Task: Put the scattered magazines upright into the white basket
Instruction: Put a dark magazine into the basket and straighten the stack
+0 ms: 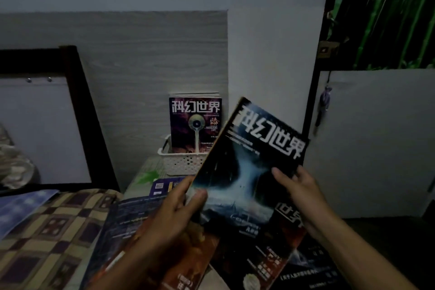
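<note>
A dark blue magazine (249, 162) with white title letters is lifted off the pile and tilted to the right. My left hand (174, 214) grips its lower left edge, and my right hand (299, 188) holds its right edge. Behind it stands the white perforated basket (181, 160) against the wall. A purple magazine (195, 122) stands upright inside the basket, with more pages behind it. Several magazines (254, 261) lie scattered flat beneath my hands.
A checkered brown and cream blanket (47, 231) covers the bed at the lower left. A dark wooden frame (84, 101) leans at the left. A white panel (376, 139) and a green curtain (386, 14) stand at the right. The room is dim.
</note>
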### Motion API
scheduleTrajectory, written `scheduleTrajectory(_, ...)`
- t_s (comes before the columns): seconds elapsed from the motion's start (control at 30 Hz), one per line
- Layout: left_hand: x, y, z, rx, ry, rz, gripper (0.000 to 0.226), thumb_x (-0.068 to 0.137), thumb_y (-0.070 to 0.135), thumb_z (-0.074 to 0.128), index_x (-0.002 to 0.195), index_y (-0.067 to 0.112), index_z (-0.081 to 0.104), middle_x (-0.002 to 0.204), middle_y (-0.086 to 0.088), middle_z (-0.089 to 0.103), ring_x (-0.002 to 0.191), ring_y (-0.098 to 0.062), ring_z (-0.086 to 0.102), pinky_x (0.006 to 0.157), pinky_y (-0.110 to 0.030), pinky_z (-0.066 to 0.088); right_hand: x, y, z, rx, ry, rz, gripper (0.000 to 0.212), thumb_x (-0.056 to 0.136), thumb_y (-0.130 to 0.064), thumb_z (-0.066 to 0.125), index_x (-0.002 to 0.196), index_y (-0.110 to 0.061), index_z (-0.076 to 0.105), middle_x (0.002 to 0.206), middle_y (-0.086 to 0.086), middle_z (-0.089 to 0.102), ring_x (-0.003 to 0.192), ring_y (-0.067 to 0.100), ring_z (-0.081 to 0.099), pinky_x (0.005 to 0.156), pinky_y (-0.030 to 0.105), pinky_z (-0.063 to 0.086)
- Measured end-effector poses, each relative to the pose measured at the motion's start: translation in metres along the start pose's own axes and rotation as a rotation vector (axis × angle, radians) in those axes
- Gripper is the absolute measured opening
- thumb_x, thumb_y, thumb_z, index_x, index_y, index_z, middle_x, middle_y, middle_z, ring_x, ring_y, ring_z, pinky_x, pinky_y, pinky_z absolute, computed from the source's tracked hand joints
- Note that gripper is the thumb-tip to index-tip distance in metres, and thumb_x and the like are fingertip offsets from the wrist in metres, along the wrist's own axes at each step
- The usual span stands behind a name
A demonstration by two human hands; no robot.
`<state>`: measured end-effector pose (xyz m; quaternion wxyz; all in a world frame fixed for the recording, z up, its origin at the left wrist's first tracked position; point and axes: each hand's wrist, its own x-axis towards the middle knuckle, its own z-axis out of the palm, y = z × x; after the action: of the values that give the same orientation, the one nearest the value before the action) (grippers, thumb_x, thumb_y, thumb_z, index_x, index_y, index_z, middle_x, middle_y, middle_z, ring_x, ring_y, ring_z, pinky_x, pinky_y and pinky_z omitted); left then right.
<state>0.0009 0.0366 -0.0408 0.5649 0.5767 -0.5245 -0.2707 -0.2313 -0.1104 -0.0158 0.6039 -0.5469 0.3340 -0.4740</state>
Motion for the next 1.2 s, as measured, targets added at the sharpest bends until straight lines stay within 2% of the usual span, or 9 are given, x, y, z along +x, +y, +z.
scheduleTrajectory(0.1,0.003,0.003,-0.01,-0.061,0.107,0.031,0.027,0.093,0.039,0.058,0.119,0.047,0.061,0.117,0.011,0.07,0.104,-0.017,0.069,0.083,-0.037,0.058,0.008,-0.011,0.027,-0.023,-0.029,-0.187,0.025,0.096,-0.01,0.057,0.117,-0.023,0.059,0.11,-0.031,0.065,0.101,-0.015,0.059,0.079,0.007,0.046)
scheduleTrajectory(0.2,0.012,0.004,-0.021,0.101,0.315,0.094,0.025,0.1,0.029,0.048,0.122,0.031,0.059,0.118,0.009,0.067,0.111,-0.009,0.062,0.095,-0.039,0.05,0.009,-0.017,0.051,-0.044,-0.141,-0.212,0.027,0.096,0.0,0.052,0.115,-0.017,0.061,0.106,-0.022,0.069,0.1,-0.01,0.061,0.081,0.01,0.047)
scheduleTrajectory(0.4,0.014,0.01,-0.039,0.27,0.394,0.138,0.028,0.096,0.007,0.055,0.104,0.033,0.065,0.101,0.013,0.068,0.09,0.0,0.063,0.072,-0.011,0.047,0.015,-0.005,0.061,-0.339,-0.107,-0.353,0.026,0.094,-0.006,0.059,0.107,-0.027,0.07,0.099,-0.013,0.076,0.092,0.004,0.07,0.082,0.022,0.055)
scheduleTrajectory(0.47,0.018,0.01,-0.044,0.28,0.376,0.154,0.028,0.094,0.006,0.058,0.103,0.03,0.067,0.101,0.011,0.07,0.088,-0.001,0.064,0.073,-0.015,0.049,0.022,-0.005,0.058,-0.505,-0.108,-0.364,0.028,0.094,-0.009,0.06,0.106,-0.032,0.07,0.094,-0.012,0.075,0.085,0.009,0.07,0.079,0.03,0.056)
scheduleTrajectory(0.6,0.044,0.018,-0.055,0.291,0.436,0.18,0.028,0.09,0.004,0.064,0.098,0.03,0.068,0.096,0.005,0.07,0.086,-0.015,0.065,0.075,-0.03,0.052,0.049,-0.017,0.07,-0.413,-0.052,-0.339,0.037,0.088,-0.005,0.067,0.082,-0.042,0.071,0.066,-0.015,0.069,0.058,0.004,0.063,0.057,0.03,0.051)
scheduleTrajectory(0.7,0.087,0.035,-0.076,0.34,0.534,0.228,0.021,0.085,0.009,0.071,0.096,0.026,0.072,0.09,-0.001,0.074,0.077,-0.01,0.067,0.072,-0.027,0.055,0.09,-0.039,0.093,-0.295,0.043,-0.383,0.019,0.082,-0.006,0.073,0.079,-0.024,0.069,0.055,-0.009,0.065,0.06,0.011,0.064,0.065,0.042,0.059)
scheduleTrajectory(0.93,0.215,0.034,-0.117,0.355,0.674,0.222,0.015,0.082,0.016,0.076,0.097,0.015,0.078,0.085,0.0,0.077,0.076,-0.015,0.072,0.078,-0.042,0.06,0.215,-0.057,0.149,-0.329,0.135,-0.355,0.012,0.079,-0.018,0.073,0.071,-0.019,0.065,0.067,0.0,0.073,0.068,0.024,0.072,0.075,0.054,0.059)
scheduleTrajectory(1.07,0.26,-0.029,-0.122,0.231,0.655,0.065,0.018,0.082,0.013,0.076,0.1,0.014,0.077,0.094,-0.004,0.077,0.088,-0.021,0.073,0.088,-0.045,0.057,0.261,-0.004,0.162,-0.373,0.161,-0.269,0.01,0.081,-0.02,0.072,0.073,-0.018,0.066,0.068,-0.002,0.072,0.068,0.021,0.072,0.075,0.05,0.06)
scheduleTrajectory(1.2,0.268,-0.073,-0.12,0.209,0.647,0.028,0.02,0.081,0.011,0.076,0.101,0.014,0.077,0.093,-0.001,0.077,0.086,-0.018,0.073,0.086,-0.044,0.058,0.28,0.037,0.161,-0.425,0.158,-0.272,0.014,0.085,-0.02,0.071,0.073,-0.02,0.063,0.064,-0.009,0.07,0.058,0.009,0.069,0.064,0.033,0.057)
